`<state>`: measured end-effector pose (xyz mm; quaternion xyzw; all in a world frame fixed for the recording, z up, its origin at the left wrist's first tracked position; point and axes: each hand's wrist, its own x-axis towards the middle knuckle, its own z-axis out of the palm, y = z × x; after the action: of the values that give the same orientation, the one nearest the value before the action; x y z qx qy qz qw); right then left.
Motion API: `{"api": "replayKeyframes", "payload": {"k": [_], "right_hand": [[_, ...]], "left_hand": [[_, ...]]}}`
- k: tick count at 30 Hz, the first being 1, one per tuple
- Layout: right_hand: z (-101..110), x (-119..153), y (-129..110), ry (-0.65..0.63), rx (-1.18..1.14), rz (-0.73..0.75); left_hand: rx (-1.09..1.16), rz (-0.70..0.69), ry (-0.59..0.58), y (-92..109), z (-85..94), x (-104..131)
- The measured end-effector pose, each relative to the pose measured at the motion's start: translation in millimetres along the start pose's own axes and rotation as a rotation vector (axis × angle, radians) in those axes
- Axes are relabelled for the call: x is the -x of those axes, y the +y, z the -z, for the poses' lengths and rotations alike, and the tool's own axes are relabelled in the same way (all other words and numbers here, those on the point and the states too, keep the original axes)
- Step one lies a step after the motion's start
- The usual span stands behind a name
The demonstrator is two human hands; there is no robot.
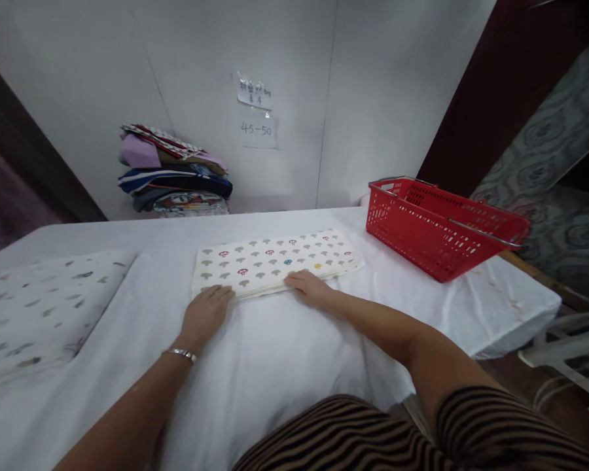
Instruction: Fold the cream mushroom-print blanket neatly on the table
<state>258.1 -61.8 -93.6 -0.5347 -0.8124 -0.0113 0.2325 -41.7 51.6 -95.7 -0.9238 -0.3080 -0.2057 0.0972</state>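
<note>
A long folded cloth [269, 258], cream with grey, red, blue and yellow mushroom prints, lies flat in several layers on the white-covered table. At its front left corner rests my left hand [209, 314], a bracelet on the wrist, fingers flat on the fabric. My right hand [307, 286] touches the front edge right of the middle, its fingers on top and laid out to the left. Neither hand has closed round the cloth.
Another printed cream cloth [49, 307] lies at the left. A pile of folded clothes [177, 173] stands at the back against the wall. At the right is a red basket [436, 229] near the table's end. Paper signs [258, 131] hang on the wall; a white chair [569, 350] stands lower right.
</note>
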Motion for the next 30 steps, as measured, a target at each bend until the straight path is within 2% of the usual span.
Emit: {"api": "replayKeyframes", "payload": {"k": [4, 9, 13, 16, 23, 30], "right_hand": [[18, 24, 20, 0.001, 0.033, -0.005], [51, 77, 67, -0.081, 0.176, -0.233], [68, 106, 93, -0.072, 0.271, -0.290], [71, 104, 94, -0.036, 0.288, -0.225], [61, 73, 75, 0.011, 0.258, -0.114], [59, 69, 74, -0.029, 0.333, -0.113]], "left_hand": [[-0.004, 0.000, -0.052, 0, -1.3, 5], [0.005, 0.012, -0.108, -2, 1.5, 11], [0.005, 0.063, -0.097, 4, 5.0, 8], [-0.006, 0.062, -0.081, 14, 8.5, -2], [0.041, -0.034, -0.102, 45, 11.0, -32], [0.023, -0.085, -0.093, 55, 5.2, -41]]}}
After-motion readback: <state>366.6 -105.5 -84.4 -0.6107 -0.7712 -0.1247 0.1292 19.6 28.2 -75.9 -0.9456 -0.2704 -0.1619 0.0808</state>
